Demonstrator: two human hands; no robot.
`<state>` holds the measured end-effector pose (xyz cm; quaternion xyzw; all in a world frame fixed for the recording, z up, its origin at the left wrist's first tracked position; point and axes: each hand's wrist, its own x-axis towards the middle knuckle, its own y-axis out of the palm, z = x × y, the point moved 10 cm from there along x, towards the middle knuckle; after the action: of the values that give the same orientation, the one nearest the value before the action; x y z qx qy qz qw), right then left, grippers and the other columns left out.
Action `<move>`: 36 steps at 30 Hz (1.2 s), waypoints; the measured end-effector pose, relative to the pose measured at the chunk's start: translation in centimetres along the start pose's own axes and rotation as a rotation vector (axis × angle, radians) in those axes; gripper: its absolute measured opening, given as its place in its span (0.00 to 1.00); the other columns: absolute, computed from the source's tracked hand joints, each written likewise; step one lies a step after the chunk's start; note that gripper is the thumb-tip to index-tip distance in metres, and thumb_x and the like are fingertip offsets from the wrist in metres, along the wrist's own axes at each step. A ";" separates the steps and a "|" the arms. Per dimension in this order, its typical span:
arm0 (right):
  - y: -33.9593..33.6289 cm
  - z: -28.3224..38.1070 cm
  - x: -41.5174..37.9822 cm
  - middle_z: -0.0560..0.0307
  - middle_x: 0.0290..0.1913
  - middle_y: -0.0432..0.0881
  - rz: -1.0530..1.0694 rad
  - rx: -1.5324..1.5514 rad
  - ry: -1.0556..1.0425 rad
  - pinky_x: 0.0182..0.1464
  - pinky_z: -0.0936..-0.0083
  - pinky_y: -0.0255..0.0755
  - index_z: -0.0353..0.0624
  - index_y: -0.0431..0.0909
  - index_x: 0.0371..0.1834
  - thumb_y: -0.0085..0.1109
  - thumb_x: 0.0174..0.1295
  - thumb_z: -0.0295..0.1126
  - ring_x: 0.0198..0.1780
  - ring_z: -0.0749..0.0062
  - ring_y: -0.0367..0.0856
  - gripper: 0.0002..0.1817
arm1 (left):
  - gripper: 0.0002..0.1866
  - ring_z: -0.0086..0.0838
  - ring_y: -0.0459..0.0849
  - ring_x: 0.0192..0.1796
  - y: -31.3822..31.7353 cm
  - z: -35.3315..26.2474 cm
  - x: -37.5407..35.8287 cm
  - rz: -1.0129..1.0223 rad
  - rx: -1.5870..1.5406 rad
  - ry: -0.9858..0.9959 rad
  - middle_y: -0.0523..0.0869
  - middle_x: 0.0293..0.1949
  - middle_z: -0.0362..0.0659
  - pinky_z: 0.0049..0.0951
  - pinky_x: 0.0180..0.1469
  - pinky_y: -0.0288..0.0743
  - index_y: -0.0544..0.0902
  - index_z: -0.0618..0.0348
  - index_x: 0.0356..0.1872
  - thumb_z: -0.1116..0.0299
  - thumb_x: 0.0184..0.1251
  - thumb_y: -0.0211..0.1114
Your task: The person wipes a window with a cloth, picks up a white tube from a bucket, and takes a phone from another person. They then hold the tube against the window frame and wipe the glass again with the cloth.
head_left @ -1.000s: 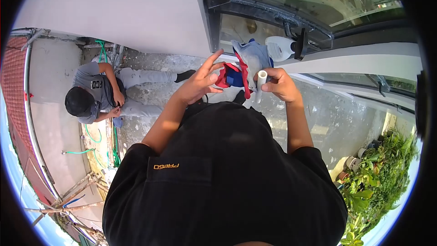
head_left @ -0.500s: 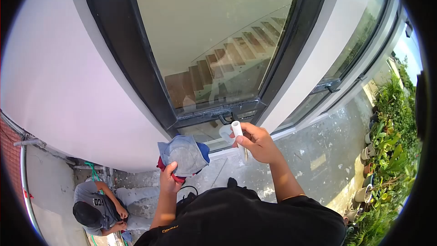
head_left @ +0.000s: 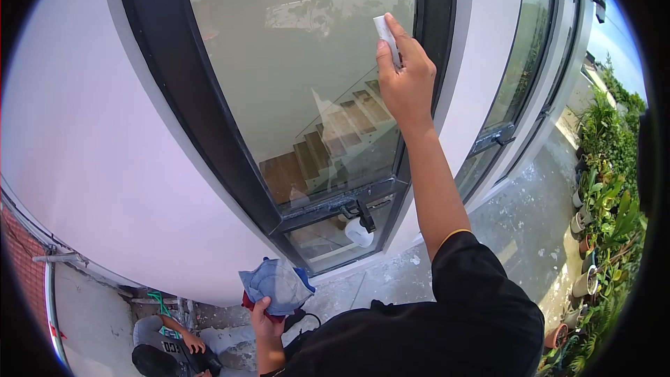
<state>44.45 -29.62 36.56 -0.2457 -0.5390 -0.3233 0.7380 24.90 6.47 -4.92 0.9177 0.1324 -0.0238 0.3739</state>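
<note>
My right hand (head_left: 408, 70) is raised to the upper right part of the window glass (head_left: 293, 56), its fingers closed round a short white tube (head_left: 385, 38). The tube's end is up against the pane in this view, close to the dark frame (head_left: 437, 28). Low down near the wall, my left hand (head_left: 265, 318) grips a bundle of cloths (head_left: 279, 287), grey-blue on top with red underneath. Between the hands, a white bottle with a black top (head_left: 359, 232) hangs at the lower crossbar of the window.
A person in a grey shirt and dark cap (head_left: 157, 349) sits at the lower left, near a green hose (head_left: 162, 300). Potted plants (head_left: 607, 230) line the right side of the concrete floor (head_left: 523, 209). Another window (head_left: 513, 63) stands further right.
My right hand has gone from beside the lower crossbar up to the glass with the white tube. My left hand, still holding the cloths, sits lower in view. The view has shifted.
</note>
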 end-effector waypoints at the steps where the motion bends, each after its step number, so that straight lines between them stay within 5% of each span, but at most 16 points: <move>1: 0.0 -0.1 0.5 0.51 0.39 0.86 0.003 -0.028 -0.019 0.39 0.67 0.80 0.51 0.82 0.69 0.62 0.71 0.29 0.35 0.61 0.86 0.22 | 0.37 0.49 0.81 0.67 -0.3 0.3 -0.6 -0.020 -0.002 -0.015 0.81 0.64 0.51 0.54 0.69 0.75 0.68 0.58 0.74 0.64 0.60 0.65; 9: -1.1 -0.2 1.3 0.56 0.36 0.84 0.013 -0.089 -0.049 0.37 0.69 0.79 0.52 0.82 0.69 0.64 0.69 0.27 0.32 0.67 0.83 0.24 | 0.38 0.50 0.80 0.67 -2.1 -0.8 -1.8 -0.161 -0.008 0.010 0.79 0.65 0.52 0.54 0.69 0.75 0.68 0.58 0.74 0.64 0.59 0.65; 24: -0.7 1.3 0.9 0.60 0.36 0.82 0.011 -0.175 -0.155 0.35 0.70 0.78 0.52 0.83 0.68 0.67 0.66 0.24 0.31 0.71 0.81 0.26 | 0.39 0.49 0.81 0.66 -3.3 -1.2 0.7 -0.131 -0.017 0.055 0.79 0.64 0.53 0.53 0.68 0.77 0.67 0.59 0.74 0.69 0.57 0.66; 27: -0.8 1.1 0.8 0.61 0.36 0.82 -0.011 -0.186 -0.174 0.35 0.71 0.78 0.52 0.84 0.68 0.68 0.65 0.24 0.31 0.71 0.81 0.26 | 0.37 0.48 0.88 0.54 -3.4 -0.8 1.4 -0.123 -0.017 0.106 0.82 0.60 0.52 0.48 0.32 0.89 0.68 0.57 0.72 0.64 0.59 0.64; 36: -1.1 1.5 1.2 0.60 0.35 0.82 0.006 -0.180 -0.169 0.36 0.71 0.79 0.52 0.85 0.66 0.68 0.66 0.25 0.32 0.69 0.82 0.24 | 0.39 0.49 0.87 0.56 -1.9 -1.2 1.5 -0.142 -0.020 0.078 0.82 0.60 0.52 0.49 0.39 0.90 0.67 0.57 0.73 0.64 0.57 0.65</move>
<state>42.99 -29.53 38.17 -0.3389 -0.5675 -0.3462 0.6657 25.78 8.95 -5.53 0.9025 0.2119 -0.0129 0.3747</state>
